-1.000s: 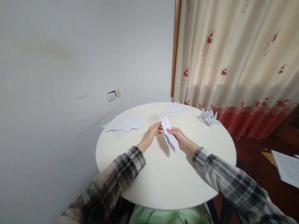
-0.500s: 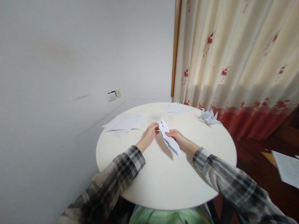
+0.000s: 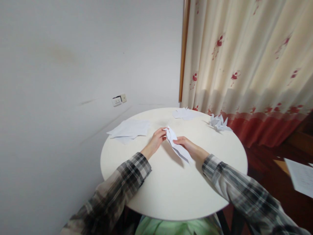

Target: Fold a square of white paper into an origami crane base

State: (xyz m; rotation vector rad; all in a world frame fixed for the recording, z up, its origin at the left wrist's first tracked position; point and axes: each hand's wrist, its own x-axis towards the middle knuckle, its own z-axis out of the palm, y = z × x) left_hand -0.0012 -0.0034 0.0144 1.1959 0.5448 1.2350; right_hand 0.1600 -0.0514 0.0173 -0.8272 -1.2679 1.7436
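Observation:
A long, folded piece of white paper [image 3: 179, 148] is held between my two hands, slanting from upper left to lower right over the round table. My left hand [image 3: 158, 137] pinches its upper left end, with fingertips partly behind the paper. My right hand [image 3: 184, 142] grips its right edge near the middle, thumb on top and the other fingers hidden underneath. The paper's lower end is free and casts a shadow on the white table [image 3: 171, 189].
Flat white sheets [image 3: 130, 128] lie at the table's left. More paper pieces [image 3: 184, 113] sit at the far edge. Several pointed folded paper shapes [image 3: 218, 122] are clustered at the right edge. A wall [image 3: 73, 81] with a socket [image 3: 116, 101] and a curtain [image 3: 234, 65] stand behind.
The folded paper has tilted slightly, its lower end shifting a little to the right and its upper tip dropping slightly. Both hands keep their hold in nearly the same place.

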